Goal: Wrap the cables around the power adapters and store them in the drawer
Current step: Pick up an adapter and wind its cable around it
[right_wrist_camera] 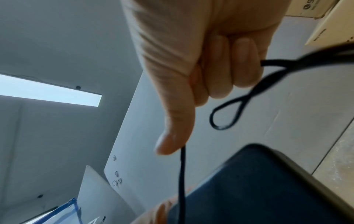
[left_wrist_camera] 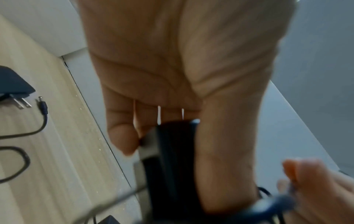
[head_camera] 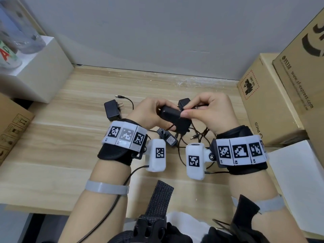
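Both hands work above the counter [head_camera: 73,137]: our left hand [head_camera: 150,111] grips an adapter [head_camera: 172,116]; right hand [head_camera: 210,111] fingers pinch its cable [right_wrist_camera: 182,174].

black adapter [head_camera: 172,116], black cable [right_wrist_camera: 182,174], pale wood-grain table [head_camera: 70,137]

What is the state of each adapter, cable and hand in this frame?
Held adapter: lifted off the desk, gripped by the left hand.
Its cable: pinched by the right hand, partly loose, trailing down.
Left adapter: lying on the desk, cable unwrapped, prongs out.
Small adapter: lying on the desk, cable loose.
Far adapter: mostly hidden behind the hands.
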